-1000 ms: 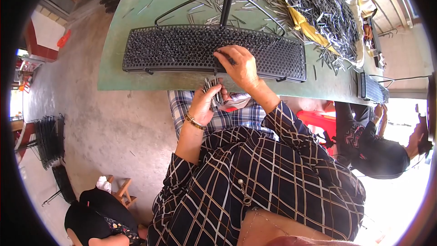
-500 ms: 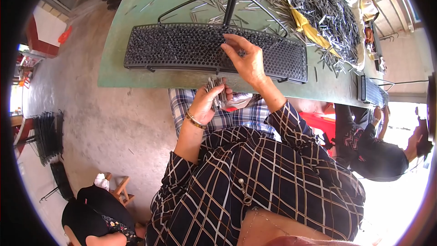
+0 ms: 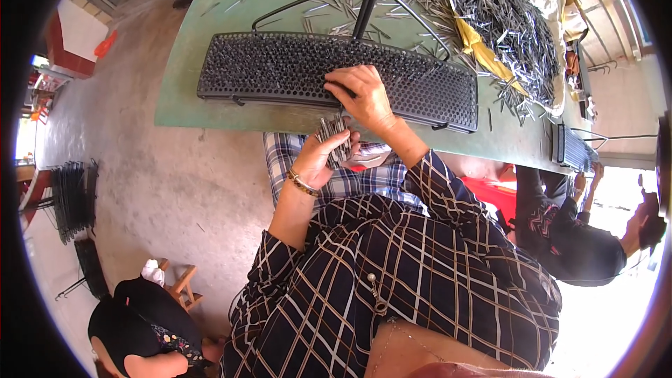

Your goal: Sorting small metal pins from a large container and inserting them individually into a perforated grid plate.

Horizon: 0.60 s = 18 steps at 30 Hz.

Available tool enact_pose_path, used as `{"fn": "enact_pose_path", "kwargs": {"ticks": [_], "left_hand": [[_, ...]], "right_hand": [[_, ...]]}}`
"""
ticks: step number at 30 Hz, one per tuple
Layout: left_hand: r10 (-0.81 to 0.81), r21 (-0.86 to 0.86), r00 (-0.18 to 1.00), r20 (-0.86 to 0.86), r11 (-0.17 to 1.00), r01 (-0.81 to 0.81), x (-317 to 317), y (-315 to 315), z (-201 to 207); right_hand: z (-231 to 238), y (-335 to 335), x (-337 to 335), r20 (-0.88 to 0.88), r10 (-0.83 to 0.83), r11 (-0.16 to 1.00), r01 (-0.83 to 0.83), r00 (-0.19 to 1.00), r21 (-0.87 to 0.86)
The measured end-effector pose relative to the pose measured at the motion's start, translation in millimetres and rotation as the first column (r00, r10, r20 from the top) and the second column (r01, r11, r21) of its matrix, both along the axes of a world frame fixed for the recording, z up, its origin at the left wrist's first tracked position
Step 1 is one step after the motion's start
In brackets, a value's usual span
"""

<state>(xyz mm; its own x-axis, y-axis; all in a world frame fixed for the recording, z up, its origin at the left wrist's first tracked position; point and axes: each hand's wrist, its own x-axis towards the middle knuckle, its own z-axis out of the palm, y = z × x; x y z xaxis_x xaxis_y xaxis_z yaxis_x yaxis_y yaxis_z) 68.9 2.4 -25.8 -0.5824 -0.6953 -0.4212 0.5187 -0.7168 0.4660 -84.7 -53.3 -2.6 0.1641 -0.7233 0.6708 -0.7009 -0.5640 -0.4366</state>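
The black perforated rack (image 3: 441, 100) lies lengthwise along the near edge of the green surface (image 3: 180, 101), probably to keep its holes within easy reach. Its left part looks studded with dark pieces; the holes toward the right look bare. The right hand (image 3: 364, 98) is over the rack's middle, thumb and forefinger drawn together; whether they pinch anything I cannot tell. Just below the rack's edge, the left hand (image 3: 312, 159) grasps a bundle of slim metal strips (image 3: 333, 133), ends fanned upward, seemingly to leave single ones easy to pick. Behind the rack's rod frame (image 3: 366, 7) lie loose strips (image 3: 421, 3), and to the right an open sack (image 3: 470, 40) heaped with more.
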Motion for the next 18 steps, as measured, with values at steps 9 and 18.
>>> {"fn": "enact_pose_path", "kwargs": {"ticks": [9,18], "left_hand": [[0.050,-0.045,0.996,0.075,0.998,-0.047,2,2,8],[0.019,-0.145,0.990,0.142,0.989,0.001,-7,3,20]], "right_hand": [[19,17,-1,0.159,-0.002,0.973,-0.035,0.987,0.229],[29,37,-16,0.406,-0.190,0.571,-0.235,0.894,0.786]]}}
